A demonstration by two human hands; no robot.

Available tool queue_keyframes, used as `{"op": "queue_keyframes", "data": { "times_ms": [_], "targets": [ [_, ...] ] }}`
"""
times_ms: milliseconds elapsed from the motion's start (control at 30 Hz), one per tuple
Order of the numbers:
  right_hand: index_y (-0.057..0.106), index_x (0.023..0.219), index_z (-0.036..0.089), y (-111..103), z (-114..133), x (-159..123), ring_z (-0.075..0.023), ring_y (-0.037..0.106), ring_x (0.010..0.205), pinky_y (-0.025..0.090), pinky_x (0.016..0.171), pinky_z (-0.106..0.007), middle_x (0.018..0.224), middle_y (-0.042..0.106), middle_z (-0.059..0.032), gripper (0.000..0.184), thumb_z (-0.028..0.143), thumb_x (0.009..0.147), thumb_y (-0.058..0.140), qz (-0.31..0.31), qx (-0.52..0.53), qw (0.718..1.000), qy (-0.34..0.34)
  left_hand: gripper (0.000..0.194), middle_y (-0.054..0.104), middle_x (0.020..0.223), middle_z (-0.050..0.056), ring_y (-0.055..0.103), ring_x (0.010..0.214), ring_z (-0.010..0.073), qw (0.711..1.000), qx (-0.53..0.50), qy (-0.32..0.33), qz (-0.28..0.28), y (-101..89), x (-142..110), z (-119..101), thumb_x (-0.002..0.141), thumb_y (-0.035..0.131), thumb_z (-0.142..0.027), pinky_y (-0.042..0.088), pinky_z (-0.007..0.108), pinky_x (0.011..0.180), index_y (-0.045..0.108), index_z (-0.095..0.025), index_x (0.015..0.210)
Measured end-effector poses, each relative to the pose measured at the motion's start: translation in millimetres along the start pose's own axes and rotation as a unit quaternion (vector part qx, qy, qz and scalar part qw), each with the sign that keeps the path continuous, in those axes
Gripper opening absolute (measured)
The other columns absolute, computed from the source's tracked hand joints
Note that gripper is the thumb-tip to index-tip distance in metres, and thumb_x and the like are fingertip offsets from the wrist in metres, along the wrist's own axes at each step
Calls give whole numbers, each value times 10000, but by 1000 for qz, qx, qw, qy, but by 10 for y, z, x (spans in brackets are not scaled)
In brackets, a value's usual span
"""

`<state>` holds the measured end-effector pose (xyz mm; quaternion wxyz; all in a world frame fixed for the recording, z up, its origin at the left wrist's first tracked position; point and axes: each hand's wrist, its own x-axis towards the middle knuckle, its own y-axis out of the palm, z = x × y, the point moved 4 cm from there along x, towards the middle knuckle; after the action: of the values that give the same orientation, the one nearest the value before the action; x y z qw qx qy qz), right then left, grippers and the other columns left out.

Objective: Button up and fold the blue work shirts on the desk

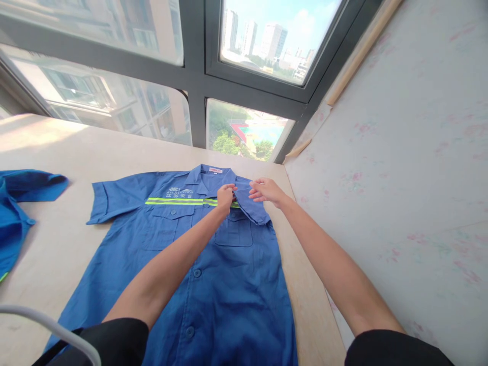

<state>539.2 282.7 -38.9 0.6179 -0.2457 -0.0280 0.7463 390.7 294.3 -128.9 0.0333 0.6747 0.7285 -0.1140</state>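
One left hand (pixel 226 197) pinching the folded sleeve (pixel 250 207) of a blue shirt (pixel 244 284), right hand (pixel 266 190) loosely open beside it

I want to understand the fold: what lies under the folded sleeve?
The shirt front lies under the sleeve; its yellow-green stripe reaches the sleeve's edge. What is covered beyond cannot be seen.

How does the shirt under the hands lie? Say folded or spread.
Partly folded: the blue shirt lies mostly spread, one sleeve stretched out, the other sleeve folded inward, its edge in the left hand.
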Motion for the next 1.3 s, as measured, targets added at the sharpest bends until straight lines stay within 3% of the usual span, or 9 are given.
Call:
{"op": "queue_keyframes", "data": {
  "times_ms": [133, 300, 467, 633, 767, 867, 1033, 1167, 1300],
  "targets": [
    [562, 1004, 139, -281, -245, -88, -138, 696, 775, 558, 623, -222, 956, 702, -101, 147, 251, 914, 591, -55, -42, 998, 13, 331, 682, 973, 148, 681, 783, 215, 990, -42, -129, 27, -160, -41, -26, 895, 516, -388, 580, 352, 655, 579, -126, 1087],
    [583, 1123, 134, -398, -688, -289, -195, 665, 1006, 558, 805, -304, 1150, 664, -136, 357, 160, 771, 641, -83, -105, 991, -5, 437, 643, 807, 78, 663, 731, 250, 979, -21, -179, 92, -132, -237, -91, 630, 833, -310, 592, 417, 634, 599, -130, 953],
    [573, 1269, 147, -214, -1068, -471, -235, 584, 1192, 518, 938, -342, 1340, 568, -146, 644, 46, 635, 630, -26, -152, 985, -79, 585, 636, 844, 50, 657, 744, 203, 989, 26, -130, 62, -66, -223, -85, 602, 825, -144, 585, 341, 654, 529, -126, 1105],
    [671, 1133, 175, -114, -1287, -621, -197, 627, 992, 495, 956, -366, 1117, 631, -98, 359, 114, 813, 521, -114, -292, 925, -214, 582, 640, 1067, 153, 669, 891, 260, 987, 147, -56, 22, -146, -123, -2, 648, 721, -98, 573, 352, 716, 505, -113, 1188],
    [694, 1110, 208, -77, -1417, -740, -213, 638, 930, 514, 883, -353, 1016, 645, -91, 298, 224, 921, 463, -173, -325, 899, -236, 588, 541, 1295, 216, 530, 1222, 365, 966, 249, 71, -1, -182, -192, -100, 661, 647, -85, 461, 482, 993, 518, -129, 1234],
    [688, 1167, 218, -38, -1423, -803, -231, 627, 928, 517, 855, -365, 984, 645, -104, 337, 242, 948, 432, -191, -367, 874, -257, 574, 399, 1485, 210, 374, 1374, 378, 918, 343, 198, 13, -45, -308, -256, 731, 603, -128, 341, 540, 1096, 508, -155, 1296],
    [611, 1331, 165, 50, -1341, -869, -277, 565, 1171, 467, 976, -440, 1262, 599, -169, 482, 137, 903, 391, -201, -426, 825, -313, 424, 369, 1540, 190, 247, 1472, 326, 742, 542, 379, 108, 433, -370, -373, 904, 514, -335, 322, 488, 1126, 572, -117, 1263],
    [494, 1450, 134, 177, -1404, -868, -299, 354, 1431, 315, 1149, -504, 1533, 400, -164, 510, 256, 962, 407, -120, -442, 832, -313, 488, 373, 1548, 168, 209, 1495, 301, 713, 558, 391, 162, 708, -183, -269, 950, 448, -366, 230, 485, 1183, 547, -88, 1338],
    [395, 1511, 94, 229, -1562, -857, -315, 244, 1488, 251, 1190, -531, 1585, 291, -171, 584, 390, 1008, 380, -74, -428, 863, -259, 633, 318, 1570, 186, 199, 1499, 308, 729, 549, 364, 186, 831, 44, -76, 965, 407, -476, 153, 501, 1206, 448, -76, 1454]
  ]
}}
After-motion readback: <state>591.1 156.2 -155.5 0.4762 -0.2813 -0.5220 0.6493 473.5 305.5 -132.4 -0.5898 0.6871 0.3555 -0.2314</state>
